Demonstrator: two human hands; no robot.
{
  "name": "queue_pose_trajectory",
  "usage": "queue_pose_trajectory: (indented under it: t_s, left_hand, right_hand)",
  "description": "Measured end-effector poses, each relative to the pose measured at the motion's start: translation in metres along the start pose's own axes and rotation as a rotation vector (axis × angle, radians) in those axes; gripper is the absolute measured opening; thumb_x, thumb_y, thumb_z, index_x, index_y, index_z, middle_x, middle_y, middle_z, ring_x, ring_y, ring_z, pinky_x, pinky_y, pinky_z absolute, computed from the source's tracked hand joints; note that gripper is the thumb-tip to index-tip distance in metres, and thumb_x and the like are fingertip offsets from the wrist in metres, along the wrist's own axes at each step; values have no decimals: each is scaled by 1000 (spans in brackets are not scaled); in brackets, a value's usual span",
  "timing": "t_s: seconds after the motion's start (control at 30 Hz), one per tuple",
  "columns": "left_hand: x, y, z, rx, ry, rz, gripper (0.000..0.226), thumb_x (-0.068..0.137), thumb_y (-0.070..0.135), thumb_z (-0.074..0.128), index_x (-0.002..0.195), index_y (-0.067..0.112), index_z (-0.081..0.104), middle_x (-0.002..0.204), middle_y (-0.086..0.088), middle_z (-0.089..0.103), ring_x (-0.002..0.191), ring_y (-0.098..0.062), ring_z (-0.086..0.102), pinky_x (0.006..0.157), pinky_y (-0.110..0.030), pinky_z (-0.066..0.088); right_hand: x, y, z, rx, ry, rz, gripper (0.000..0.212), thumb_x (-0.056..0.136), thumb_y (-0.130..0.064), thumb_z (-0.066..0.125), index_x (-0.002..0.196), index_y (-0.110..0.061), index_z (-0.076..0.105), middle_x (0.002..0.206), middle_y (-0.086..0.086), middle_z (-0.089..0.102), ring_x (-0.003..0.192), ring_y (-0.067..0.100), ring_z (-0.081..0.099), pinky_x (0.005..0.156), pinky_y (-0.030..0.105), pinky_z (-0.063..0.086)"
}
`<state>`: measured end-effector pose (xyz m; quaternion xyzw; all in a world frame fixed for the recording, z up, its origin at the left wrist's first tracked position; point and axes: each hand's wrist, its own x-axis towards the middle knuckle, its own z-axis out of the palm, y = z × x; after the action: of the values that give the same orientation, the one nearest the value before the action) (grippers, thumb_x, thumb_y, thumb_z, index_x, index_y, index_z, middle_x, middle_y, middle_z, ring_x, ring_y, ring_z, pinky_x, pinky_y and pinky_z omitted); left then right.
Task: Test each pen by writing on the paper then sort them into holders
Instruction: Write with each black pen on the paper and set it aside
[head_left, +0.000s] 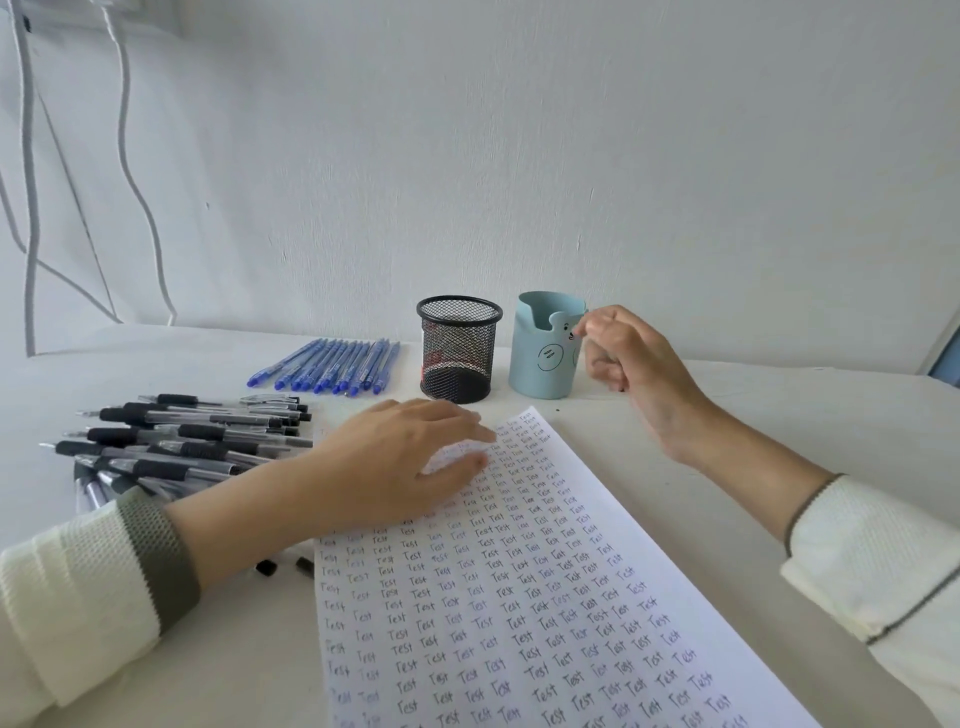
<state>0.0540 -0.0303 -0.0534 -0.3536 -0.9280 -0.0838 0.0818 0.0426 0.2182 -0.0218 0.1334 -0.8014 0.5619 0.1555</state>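
Observation:
A white sheet of paper (545, 597) covered in rows of the word "Test" lies on the table. My left hand (400, 457) rests flat on its upper left corner, fingers straight. My right hand (628, 358) hovers beside the light blue bear-faced holder (543, 353), fingers loosely curled near its rim, with no pen visible in it. To the left of that holder stands a black mesh holder (457, 348). A row of blue pens (332, 366) lies at the back. A heap of black pens (176, 441) lies at the left.
Two small black caps (283, 566) lie by my left wrist. White cables (130, 171) hang down the wall at the back left. The wall stands right behind the holders.

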Motion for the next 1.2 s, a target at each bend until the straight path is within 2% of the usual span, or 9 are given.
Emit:
queue_pose_trajectory:
  t_s: [0.1,0.2,0.3,0.37,0.5,0.63,0.77,0.93,1.2]
  left_hand:
    - [-1,-1,3,-8,-117,0,57,91,72,25,145,53,30,155,27,26,141,0,28,117,-28,19]
    - [0,-3,6,-30,-157,-24,60,89,75,27,145,55,29,155,28,22,142,-1,27,117,-27,16]
    - [0,-4,8,-34,-148,-29,59,89,75,29,145,56,29,155,29,23,141,0,28,116,-25,17]
    - [0,-3,7,-40,-149,-33,58,89,75,30,144,56,29,155,29,23,141,-1,30,116,-26,20]
    - [0,-1,5,-24,-175,-34,56,91,73,28,144,58,27,155,28,22,141,-2,28,115,-26,18]
    - [-1,0,3,-22,-188,-28,55,91,71,27,144,58,26,156,27,21,141,0,23,114,-25,15]
    - [-2,0,4,-36,-185,-22,56,90,72,27,144,58,28,155,27,23,140,2,24,115,-26,16]
    - [-1,0,5,-37,-184,-25,56,90,72,26,144,58,28,155,27,22,139,3,24,115,-25,16]
    - [-1,0,5,-26,-180,-20,54,91,71,26,144,59,27,155,27,22,139,3,24,113,-24,17]
  right_hand:
    - [0,-4,-2,-21,-245,18,101,41,-90,68,124,-33,53,68,-16,53,62,1,44,63,19,35]
    - [-1,-1,-2,-13,-323,37,100,43,-89,69,128,-40,51,77,-10,54,69,1,48,64,16,36]
    - [0,-1,3,60,-231,38,61,76,-63,69,126,-28,59,80,-8,57,68,3,48,65,19,35]
    - [1,-1,4,170,-128,72,34,100,-46,46,117,-22,63,81,0,64,66,11,47,65,26,37]
    - [-2,5,5,206,-111,241,55,106,-45,18,117,-12,61,71,17,67,63,25,61,63,32,50]
    - [-5,16,12,132,-131,290,32,103,-22,40,117,-6,64,82,14,73,71,19,64,68,31,52]
    - [-9,22,22,-84,-137,268,16,90,-23,67,80,-10,69,73,1,72,59,4,56,56,15,43]
    - [-9,35,32,-205,-16,175,40,83,-9,70,50,-15,46,46,2,53,41,9,46,50,17,40]
    - [-8,41,33,-220,40,119,41,78,0,64,47,-14,43,41,2,47,39,6,45,49,14,41]
